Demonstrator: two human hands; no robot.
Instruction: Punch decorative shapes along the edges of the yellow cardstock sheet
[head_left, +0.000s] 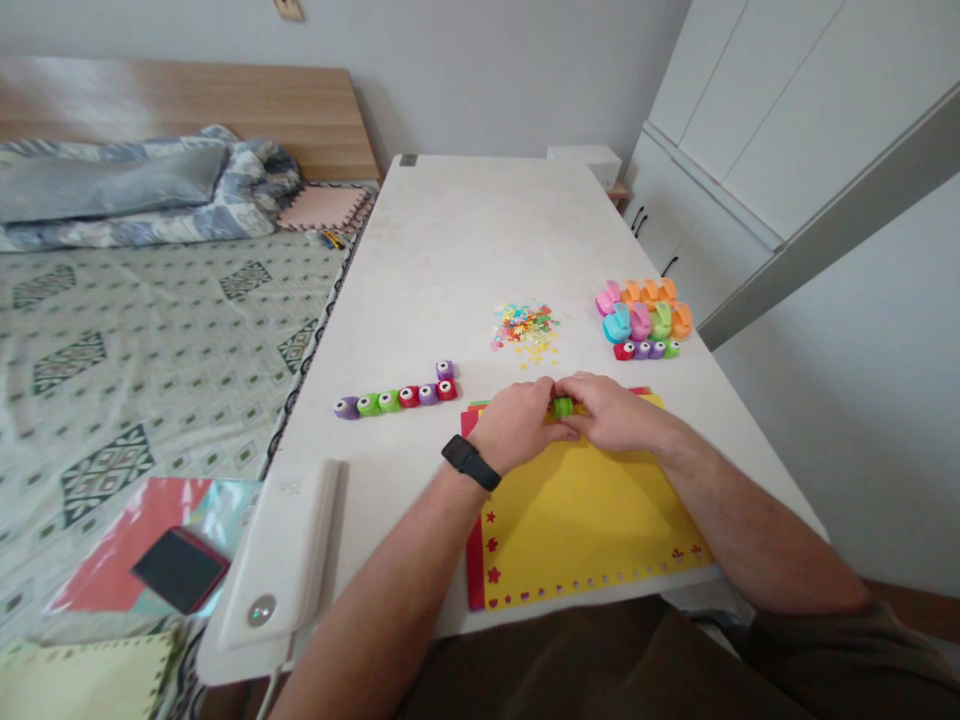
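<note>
A small green craft punch (562, 406) is between my two hands at the far edge of the yellow paper (592, 510). My left hand (519, 424) closes on its left side, with a black smartwatch (470, 462) on the wrist. From the other side my right hand (616, 412) has its fingers wrapped round the same punch. Cut-out shapes such as stars, flowers and hearts run along the left and near edges of the yellow sheet. Red paper (475, 560) sticks out underneath it. The fingers partly hide the punch and the paper's edge there.
Several small punches (388, 401) line up on the left of the white table (480, 220). Larger coloured punches (639, 320) and a small row (645, 350) stand right. Paper confetti (527, 325) lies in a pile beyond my hands. A white lamp-like device (281, 550) lies front left.
</note>
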